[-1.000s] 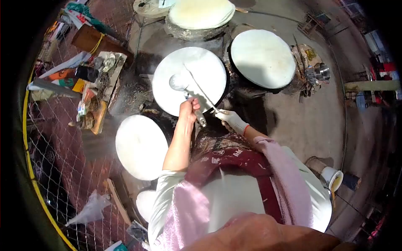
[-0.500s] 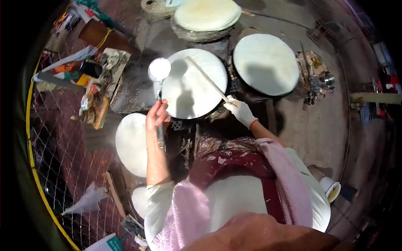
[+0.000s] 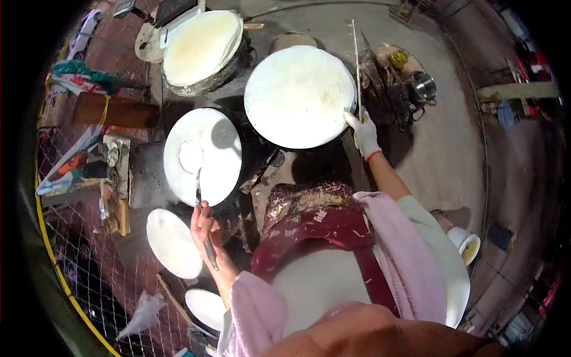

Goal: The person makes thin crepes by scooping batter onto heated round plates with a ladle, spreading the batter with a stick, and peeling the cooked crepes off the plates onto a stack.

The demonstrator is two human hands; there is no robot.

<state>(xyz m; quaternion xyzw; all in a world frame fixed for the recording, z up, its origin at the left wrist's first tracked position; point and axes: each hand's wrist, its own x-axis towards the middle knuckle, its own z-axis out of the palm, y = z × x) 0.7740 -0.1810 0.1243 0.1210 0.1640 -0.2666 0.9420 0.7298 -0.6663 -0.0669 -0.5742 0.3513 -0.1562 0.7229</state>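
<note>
My left hand (image 3: 207,227) is closed around the dark handle of a ladle (image 3: 191,157). Its round, white-looking bowl is over a white round griddle surface (image 3: 223,169); I cannot tell whether it touches. My right hand (image 3: 366,137), in a white glove with an orange cuff, grips a long thin flat stick (image 3: 356,65) that points away from me, seen nearly edge-on. The glove is at the right rim of a larger white round surface (image 3: 297,95), which has faint yellowish patches.
A stack of thin round white sheets (image 3: 199,50) stands at the back left. Smaller white rounds (image 3: 173,244) lie at the left. A metal cup (image 3: 423,87) sits back right, and a white bucket (image 3: 465,243) stands at the right. Wire mesh (image 3: 83,279) runs along the left.
The view has turned right. The stick has moved from lying across the left griddle to upright-pointing beside the right one. The ladle is now over the left griddle's middle, not its edge.
</note>
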